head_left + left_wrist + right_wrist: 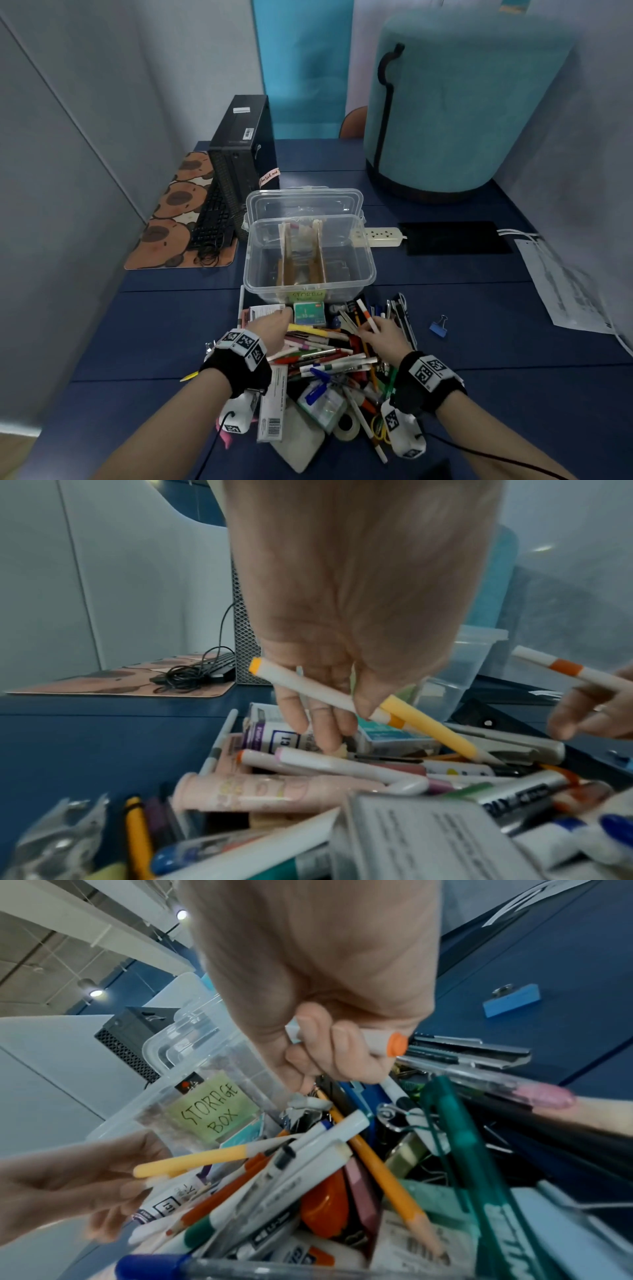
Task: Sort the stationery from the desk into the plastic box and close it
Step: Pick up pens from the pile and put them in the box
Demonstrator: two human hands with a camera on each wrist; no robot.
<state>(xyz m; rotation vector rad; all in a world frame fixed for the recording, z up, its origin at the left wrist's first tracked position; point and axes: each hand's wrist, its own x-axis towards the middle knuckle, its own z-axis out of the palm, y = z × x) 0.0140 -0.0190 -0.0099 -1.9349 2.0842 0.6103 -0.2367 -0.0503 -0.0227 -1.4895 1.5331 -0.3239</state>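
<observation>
A clear plastic storage box (366, 270) stands open on the blue desk, its lid (305, 200) tipped up behind it and cardboard dividers inside. In front of it lies a heap of pens, markers and small boxes (329, 356). My left hand (272, 327) hovers over the heap's left side and pinches two markers (308, 689), one white with a yellow end, one with a yellow cap (431, 731). My right hand (378, 334) grips a white marker with an orange band (367, 315), also seen as the orange-banded marker (394, 1042) in the right wrist view.
A blue binder clip (439, 328) lies right of the heap. A black PC tower (243, 144), keyboard (212, 219) and patterned mat (178, 212) sit at the back left. A teal stool (459, 102), power strip (382, 236), black pad (455, 238) and papers (568, 291) are on the right.
</observation>
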